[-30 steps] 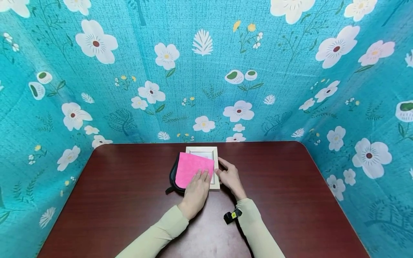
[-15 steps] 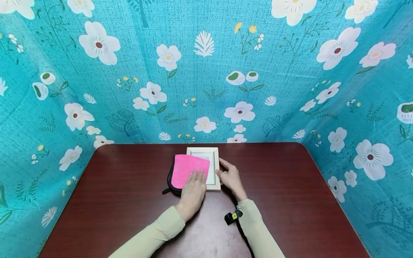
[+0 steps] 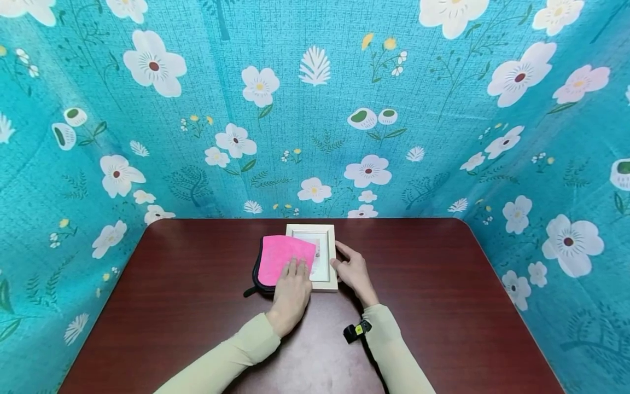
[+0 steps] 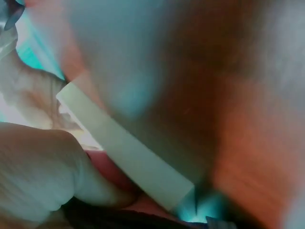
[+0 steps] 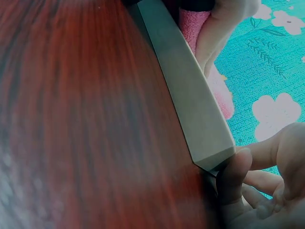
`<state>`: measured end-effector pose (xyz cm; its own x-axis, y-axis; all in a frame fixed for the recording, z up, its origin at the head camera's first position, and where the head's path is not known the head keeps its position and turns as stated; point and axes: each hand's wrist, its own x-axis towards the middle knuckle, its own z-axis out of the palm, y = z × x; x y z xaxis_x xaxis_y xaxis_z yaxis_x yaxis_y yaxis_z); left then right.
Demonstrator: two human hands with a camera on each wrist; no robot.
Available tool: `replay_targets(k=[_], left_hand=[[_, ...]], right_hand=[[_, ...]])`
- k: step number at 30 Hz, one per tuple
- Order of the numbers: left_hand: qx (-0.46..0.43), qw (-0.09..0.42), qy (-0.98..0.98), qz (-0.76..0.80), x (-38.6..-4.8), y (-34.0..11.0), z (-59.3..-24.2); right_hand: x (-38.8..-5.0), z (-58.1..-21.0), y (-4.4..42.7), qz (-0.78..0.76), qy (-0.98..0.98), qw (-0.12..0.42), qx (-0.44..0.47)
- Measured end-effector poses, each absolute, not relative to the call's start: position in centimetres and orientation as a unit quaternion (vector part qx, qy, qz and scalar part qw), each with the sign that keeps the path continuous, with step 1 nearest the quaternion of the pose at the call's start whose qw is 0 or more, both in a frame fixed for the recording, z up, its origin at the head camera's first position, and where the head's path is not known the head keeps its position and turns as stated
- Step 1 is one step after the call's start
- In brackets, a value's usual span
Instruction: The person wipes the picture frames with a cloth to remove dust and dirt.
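Note:
A pale picture frame (image 3: pixel 325 285) lies on the dark red table, with a print partly showing behind its pane. Over its left side spreads a pink cloth (image 3: pixel 278 249) with black edging and a small black loop. My left hand (image 3: pixel 291 293) presses the cloth onto the frame with its fingers laid out straight. At the frame's right edge, my right hand (image 3: pixel 353 273) grips the border between thumb and fingers. In the right wrist view the thumb sits by the corner of the frame (image 5: pixel 190 86). The left wrist view is mostly blurred, with the frame's side (image 4: pixel 128 148) beside the left thumb.
The reddish-brown table (image 3: pixel 187 306) extends on both sides of the frame. Behind and around it hangs a turquoise flowered curtain (image 3: pixel 275 131). A small black device (image 3: pixel 356 331) is strapped on the right wrist.
My left hand has slid the pink cloth leftward across the frame, uncovering more of the pane and print. The right hand keeps its hold on the right border.

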<state>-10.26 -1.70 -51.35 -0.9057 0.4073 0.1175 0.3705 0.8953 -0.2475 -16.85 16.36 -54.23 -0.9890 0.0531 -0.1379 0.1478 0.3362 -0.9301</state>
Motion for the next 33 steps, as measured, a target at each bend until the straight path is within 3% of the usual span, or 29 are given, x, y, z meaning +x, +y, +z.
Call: replay_targets(k=[7, 17, 22, 33], left_hand=[[-0.211, 0.058, -0.975, 0.033, -11.5, -2.0, -50.0], [-0.219, 0.077, -0.949, -0.215, -15.1, -1.7, -49.9], [-0.234, 0.061, -0.947, -0.213, -16.2, -0.5, -50.4], [-0.238, -0.039, -0.962, -0.125, -17.0, 0.3, -51.0]], right_hand=[[-17.0, -54.5, 16.2, -0.564, 0.822, 0.038, 0.065], [-16.9, -54.4, 16.1, -0.571, 0.818, 0.035, 0.060], [-17.0, -54.5, 16.0, -0.564, 0.823, 0.038, 0.057], [-17.0, -54.3, 16.0, -0.564, 0.824, 0.033, 0.057]])
